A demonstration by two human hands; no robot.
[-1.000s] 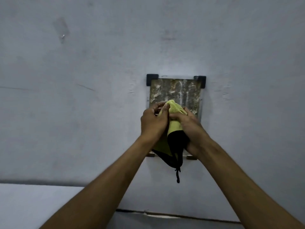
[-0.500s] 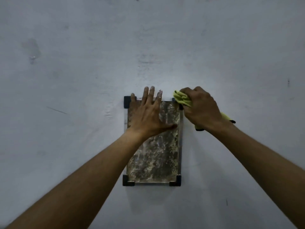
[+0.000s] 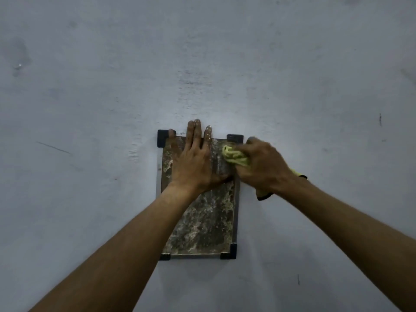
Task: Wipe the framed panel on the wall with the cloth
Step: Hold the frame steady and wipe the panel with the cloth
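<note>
A first-person view looks at a pale grey-blue painted wall [image 3: 90,86], scuffed and marked in places, with two bare forearms reaching up from the bottom of the frame. Mounted on the wall just below the centre is the framed panel [image 3: 202,226], an upright rectangle with a dark, mottled brown surface streaked with pale dusty residue. Black corner brackets [image 3: 229,253] hold it at its corners; the lower left one is partly hidden behind the left forearm. The left hand [image 3: 195,163] lies flat against the upper part of the panel, palm down, fingers spread and pointing upward so that the fingertips [image 3: 197,122] reach past the top edge onto the wall; they look dusted with white powder. The thumb extends to the right across the panel. The right hand [image 3: 262,165] is beside it at the panel's upper right edge, just under the top right bracket, its fingers curled tightly around a bunched yellow-green cloth [image 3: 235,156]. The crumpled end of the cloth sticks out to the left of the fist and presses on the panel close to the left hand. More of the cloth, edged in black, shows below and to the right of the right wrist.
</note>
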